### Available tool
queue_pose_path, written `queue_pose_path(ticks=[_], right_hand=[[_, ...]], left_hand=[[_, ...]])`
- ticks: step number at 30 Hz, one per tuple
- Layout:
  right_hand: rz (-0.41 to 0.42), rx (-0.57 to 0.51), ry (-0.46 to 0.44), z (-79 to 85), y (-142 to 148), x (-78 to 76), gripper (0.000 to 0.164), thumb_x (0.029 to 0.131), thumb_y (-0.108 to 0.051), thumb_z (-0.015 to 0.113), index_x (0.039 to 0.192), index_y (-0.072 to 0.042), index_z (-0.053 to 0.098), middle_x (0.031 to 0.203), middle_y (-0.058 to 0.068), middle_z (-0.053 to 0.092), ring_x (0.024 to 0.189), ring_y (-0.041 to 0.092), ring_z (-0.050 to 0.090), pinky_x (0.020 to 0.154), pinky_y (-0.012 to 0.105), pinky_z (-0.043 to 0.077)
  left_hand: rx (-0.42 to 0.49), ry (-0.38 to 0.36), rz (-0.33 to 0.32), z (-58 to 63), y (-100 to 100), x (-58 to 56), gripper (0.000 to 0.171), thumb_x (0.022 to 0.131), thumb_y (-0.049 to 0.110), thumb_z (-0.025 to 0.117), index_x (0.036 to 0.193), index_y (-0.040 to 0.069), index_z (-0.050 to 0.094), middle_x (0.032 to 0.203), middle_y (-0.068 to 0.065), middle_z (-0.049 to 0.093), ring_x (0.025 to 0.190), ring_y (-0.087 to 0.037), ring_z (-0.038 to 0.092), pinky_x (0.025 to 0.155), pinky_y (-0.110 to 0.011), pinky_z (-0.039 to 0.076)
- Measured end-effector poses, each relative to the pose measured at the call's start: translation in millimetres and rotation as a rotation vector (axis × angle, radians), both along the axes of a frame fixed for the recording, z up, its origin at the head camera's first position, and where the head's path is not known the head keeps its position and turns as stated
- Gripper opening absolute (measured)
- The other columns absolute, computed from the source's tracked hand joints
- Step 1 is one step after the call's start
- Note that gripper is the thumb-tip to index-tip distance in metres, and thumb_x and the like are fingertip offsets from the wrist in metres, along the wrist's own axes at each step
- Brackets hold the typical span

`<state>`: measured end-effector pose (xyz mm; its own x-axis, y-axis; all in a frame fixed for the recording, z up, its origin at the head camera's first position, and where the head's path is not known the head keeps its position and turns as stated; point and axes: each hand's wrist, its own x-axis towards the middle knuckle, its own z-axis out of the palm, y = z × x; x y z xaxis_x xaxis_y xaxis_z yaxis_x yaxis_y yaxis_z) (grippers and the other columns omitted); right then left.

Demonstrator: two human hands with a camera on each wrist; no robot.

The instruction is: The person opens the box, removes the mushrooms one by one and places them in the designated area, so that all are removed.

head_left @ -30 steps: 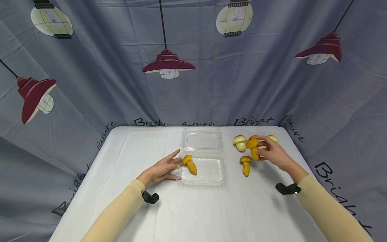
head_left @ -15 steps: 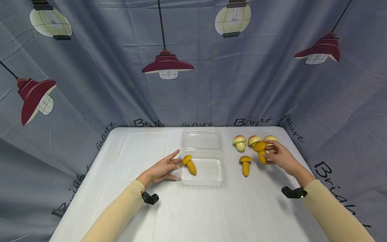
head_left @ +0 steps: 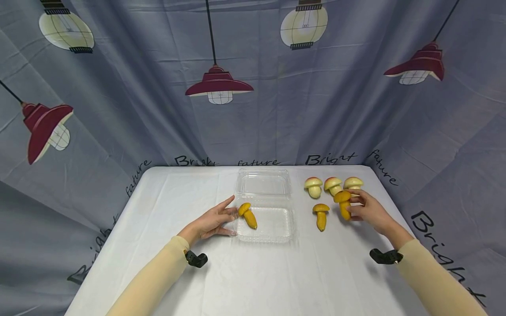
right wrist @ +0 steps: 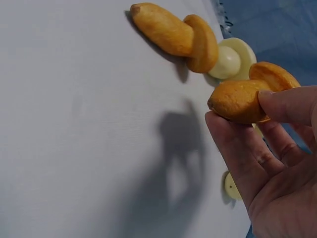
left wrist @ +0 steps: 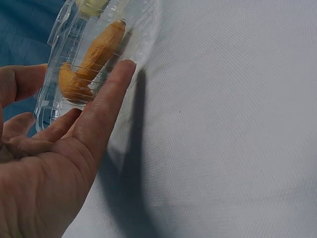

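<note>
Plainly, a white cloth-covered worktop (head_left: pixel 276 281) bore an open, clear plastic hinged box (head_left: pixel 265 239), the left hand (head_left: pixel 213 220) spread against its nine-o'clock side. At the box's three o'clock, the right hand (head_left: pixel 369 213) pinched a deep-yellow, round-capped mushroom (head_left: pixel 342 206). Positioning it seemed the current step; the next move likely called for steady grip.

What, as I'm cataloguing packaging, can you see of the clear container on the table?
The clear container looks like thin, rigid plastic: a shallow base with ribbed walls, joined along its far edge to a rectangular lid. It stands open, with the lid folded back away from the person, and sits on the white-covered table. One yellow mushroom lies in the left part of the base. The left hand touches its left side. No label is visible.
</note>
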<state>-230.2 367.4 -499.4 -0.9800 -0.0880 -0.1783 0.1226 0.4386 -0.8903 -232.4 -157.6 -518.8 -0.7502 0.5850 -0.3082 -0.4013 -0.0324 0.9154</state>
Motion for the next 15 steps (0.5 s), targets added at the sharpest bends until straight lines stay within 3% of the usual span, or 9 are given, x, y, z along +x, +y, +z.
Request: queue_pose_path(ticks=[15], right_hand=[[-0.013, 0.016, -0.067, -18.7, 3.1, 8.6, 0.072, 0.099, -0.007, 0.064, 0.157, 0.003, 0.023, 0.138, 0.032, 0.042, 0.109, 0.034, 0.059, 0.081, 0.039, 0.064]], left_hand=[[-0.007, 0.001, 0.017, -2.0, 0.7, -0.4, 0.083, 0.104, -0.003, 0.049, 0.167, 0.031, 0.006, 0.169, -0.021, 0.006, 0.150, -0.044, 0.022, 0.092, -0.050, 0.059]])
